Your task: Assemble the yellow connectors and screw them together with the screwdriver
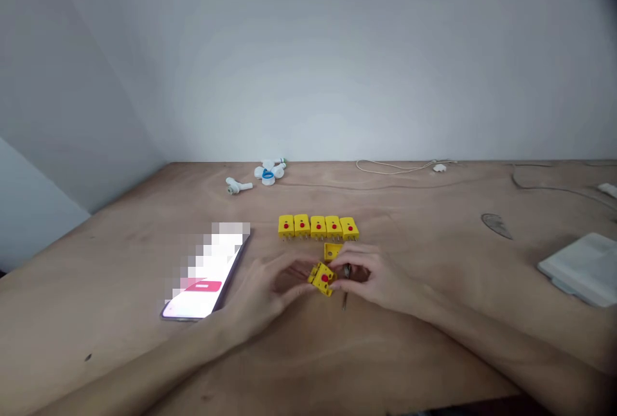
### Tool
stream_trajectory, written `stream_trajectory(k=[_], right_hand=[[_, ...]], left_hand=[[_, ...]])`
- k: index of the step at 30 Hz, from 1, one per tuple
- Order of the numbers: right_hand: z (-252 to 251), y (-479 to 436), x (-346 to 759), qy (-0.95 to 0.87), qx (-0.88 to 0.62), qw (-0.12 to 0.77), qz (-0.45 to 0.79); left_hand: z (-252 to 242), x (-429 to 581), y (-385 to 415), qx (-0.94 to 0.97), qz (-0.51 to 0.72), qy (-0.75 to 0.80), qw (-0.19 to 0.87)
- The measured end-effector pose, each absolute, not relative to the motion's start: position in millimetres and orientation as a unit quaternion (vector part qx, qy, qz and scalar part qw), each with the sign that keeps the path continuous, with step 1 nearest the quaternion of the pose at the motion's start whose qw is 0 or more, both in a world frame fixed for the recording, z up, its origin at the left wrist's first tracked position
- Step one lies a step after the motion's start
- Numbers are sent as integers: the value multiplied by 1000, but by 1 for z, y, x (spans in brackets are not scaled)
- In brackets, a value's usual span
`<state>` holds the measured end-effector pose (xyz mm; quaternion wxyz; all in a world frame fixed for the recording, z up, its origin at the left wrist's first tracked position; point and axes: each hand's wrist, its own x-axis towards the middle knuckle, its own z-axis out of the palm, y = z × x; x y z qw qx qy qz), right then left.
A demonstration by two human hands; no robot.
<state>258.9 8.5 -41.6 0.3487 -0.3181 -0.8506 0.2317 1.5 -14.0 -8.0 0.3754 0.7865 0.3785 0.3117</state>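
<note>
Left hand (pixel 255 294) is reaching in from the left with its fingers partly closed, and I am seeing its fingertips (pixel 303 281) pressing on one end of a yellow plastic connector (pixel 322 279); right hand (pixel 373 278) is curving over the opposite end, its fingers closing on the part, so both hands are sharing the grip. The connector is tilting between them near the front of a wooden table (pixel 110 300), with a red dot showing on its face; I cannot tell whether it is touching the tabletop. Just behind it, a yellow connector housing (pixel 332 251) is lying with a round hole showing, and a slim metal shaft (pixel 344 300) is pointing down below right hand, its upper end hidden by the fingers. Five matching connectors (pixel 317 227) are sitting in a row further back, their metal prongs facing me. I am judging the part as small, light and stiff, with smooth faces that could slip, so I am treating its side walls as the proper grip points and keeping pressure off any prongs.
</note>
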Motion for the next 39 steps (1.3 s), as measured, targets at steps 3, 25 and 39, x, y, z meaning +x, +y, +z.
stream_trajectory(k=[3, 25, 39], right_hand=[[-41, 8, 257, -832, -348, 341, 266], [-44, -1, 251, -789, -386, 367, 306], [-43, -1, 255, -831, -332, 382, 232]], left_hand=[[-7, 4, -15, 765, 338, 382, 392], [-7, 5, -19, 787, 270, 435, 344], [-14, 0, -16, 840, 272, 400, 245]])
